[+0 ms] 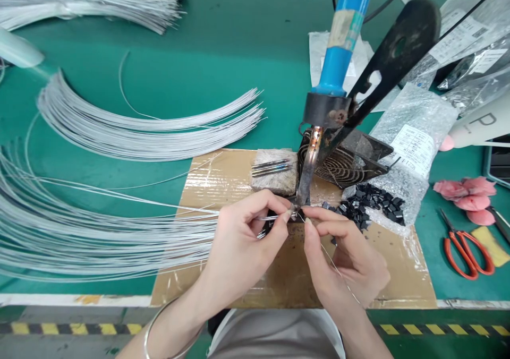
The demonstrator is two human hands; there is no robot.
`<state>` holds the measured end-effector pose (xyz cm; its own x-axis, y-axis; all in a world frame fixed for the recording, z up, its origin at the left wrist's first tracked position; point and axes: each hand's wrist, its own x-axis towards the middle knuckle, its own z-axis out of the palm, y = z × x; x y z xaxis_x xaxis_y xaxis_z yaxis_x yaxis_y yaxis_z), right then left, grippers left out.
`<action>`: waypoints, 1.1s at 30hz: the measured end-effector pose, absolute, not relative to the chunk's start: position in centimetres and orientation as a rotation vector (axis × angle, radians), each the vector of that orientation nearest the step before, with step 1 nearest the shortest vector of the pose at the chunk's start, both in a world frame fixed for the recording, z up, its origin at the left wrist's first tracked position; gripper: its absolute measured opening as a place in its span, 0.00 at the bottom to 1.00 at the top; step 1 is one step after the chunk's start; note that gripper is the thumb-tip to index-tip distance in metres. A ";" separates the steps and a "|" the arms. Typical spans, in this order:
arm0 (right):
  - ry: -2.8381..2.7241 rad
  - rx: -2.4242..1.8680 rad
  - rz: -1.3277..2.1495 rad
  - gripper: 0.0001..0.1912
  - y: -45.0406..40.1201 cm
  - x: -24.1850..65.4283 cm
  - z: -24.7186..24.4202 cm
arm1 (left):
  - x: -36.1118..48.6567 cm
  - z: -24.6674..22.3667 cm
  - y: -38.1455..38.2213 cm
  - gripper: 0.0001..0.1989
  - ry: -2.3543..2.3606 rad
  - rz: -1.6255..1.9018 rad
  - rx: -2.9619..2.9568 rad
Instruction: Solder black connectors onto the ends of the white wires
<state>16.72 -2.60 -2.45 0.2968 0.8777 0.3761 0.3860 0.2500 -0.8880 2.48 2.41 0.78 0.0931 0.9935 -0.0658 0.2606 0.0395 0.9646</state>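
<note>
Under the tip of a blue-handled soldering iron (312,162), both hands meet near the middle of the view. My left hand (251,242) pinches thin grey wires (191,208) that run in from the left, their ends at the iron's tip. Thumb and fingertips of my right hand (342,253) are closed on a thin solder wire (337,267), which trails down across the palm. The small part between the fingertips is too small to make out. Small black pieces (360,205) lie just beyond my right hand.
A cardboard sheet (290,268) lies below the hands. Behind are a pad with metal rods (274,170) and a black fan (342,160). Wire bundles (151,130) spread left. On the right are bubble wrap (414,130), red-handled scissors (468,253) and a yellow sponge (490,246).
</note>
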 end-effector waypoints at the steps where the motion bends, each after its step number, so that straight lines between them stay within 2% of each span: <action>1: -1.297 -1.344 0.505 0.09 -2.6 16.7 -2.5 | 2.5 0.8 2.4 0.06 1.350 0.954 1.406; 33: -1.262 -1.349 0.562 0.08 -3.0 16.7 -2.6 | 2.1 0.5 2.0 0.08 1.365 0.931 1.562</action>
